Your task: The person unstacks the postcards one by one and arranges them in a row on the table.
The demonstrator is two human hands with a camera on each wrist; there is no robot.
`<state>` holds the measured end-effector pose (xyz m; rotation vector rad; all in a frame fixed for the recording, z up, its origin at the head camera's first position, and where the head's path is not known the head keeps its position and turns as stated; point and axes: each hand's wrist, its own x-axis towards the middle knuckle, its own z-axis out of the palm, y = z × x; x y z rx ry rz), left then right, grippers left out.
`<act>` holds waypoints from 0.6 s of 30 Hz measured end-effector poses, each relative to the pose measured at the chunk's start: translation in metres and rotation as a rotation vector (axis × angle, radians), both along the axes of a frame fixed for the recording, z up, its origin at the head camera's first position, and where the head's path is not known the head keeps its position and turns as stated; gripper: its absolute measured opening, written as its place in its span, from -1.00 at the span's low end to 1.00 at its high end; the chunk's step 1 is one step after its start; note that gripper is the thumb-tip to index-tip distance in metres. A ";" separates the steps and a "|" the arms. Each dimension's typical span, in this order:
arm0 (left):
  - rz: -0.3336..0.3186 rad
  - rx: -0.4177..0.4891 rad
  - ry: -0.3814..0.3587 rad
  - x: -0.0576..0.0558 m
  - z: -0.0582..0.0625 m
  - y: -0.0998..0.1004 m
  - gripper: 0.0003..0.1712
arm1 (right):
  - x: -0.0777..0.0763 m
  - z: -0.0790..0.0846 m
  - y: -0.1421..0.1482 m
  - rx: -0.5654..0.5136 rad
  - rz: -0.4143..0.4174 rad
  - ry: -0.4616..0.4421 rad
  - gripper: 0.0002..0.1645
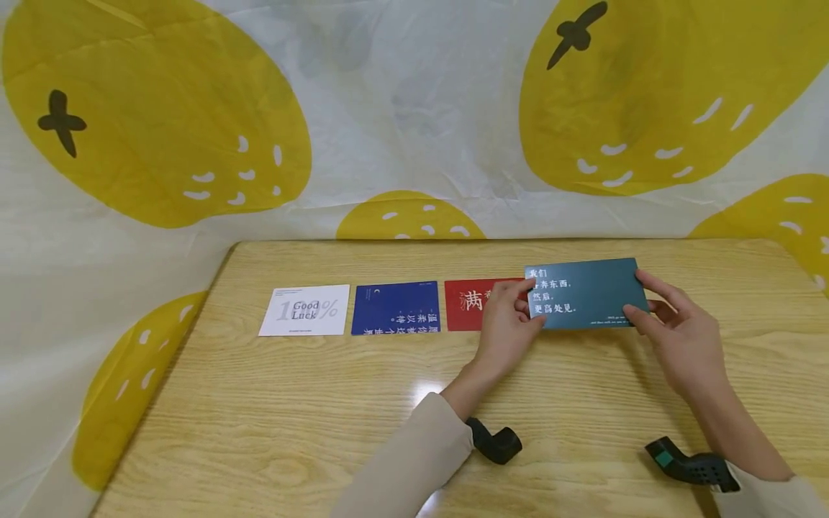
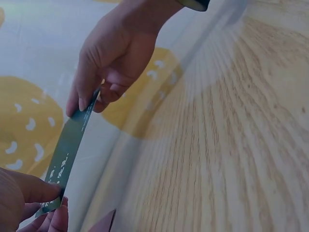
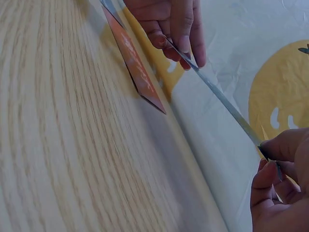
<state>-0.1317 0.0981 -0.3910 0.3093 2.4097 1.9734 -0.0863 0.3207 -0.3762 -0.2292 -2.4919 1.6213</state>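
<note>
A teal card with white writing is held above the table by both hands. At its left edge my left hand pinches it between thumb and fingers. The right hand pinches the opposite edge the same way. In the right wrist view the card shows almost edge-on, raised off the wood. A red card lies on the table behind the left hand, which hides part of it. Left of that lie a blue card and a white "Good Luck" card, in a row.
The wooden table ends at the back against a white curtain printed with yellow fruit. More of this curtain hangs along the table's left side. Black wrist devices sit at both sleeves.
</note>
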 end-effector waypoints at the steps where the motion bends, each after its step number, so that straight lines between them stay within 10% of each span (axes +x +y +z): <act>1: 0.002 -0.007 -0.003 -0.001 0.000 0.003 -0.41 | 0.000 0.000 0.002 0.001 -0.005 -0.008 -0.31; 18: 0.042 -0.424 0.027 -0.012 -0.002 0.035 -0.34 | -0.009 -0.017 0.017 0.054 -0.029 0.006 -0.34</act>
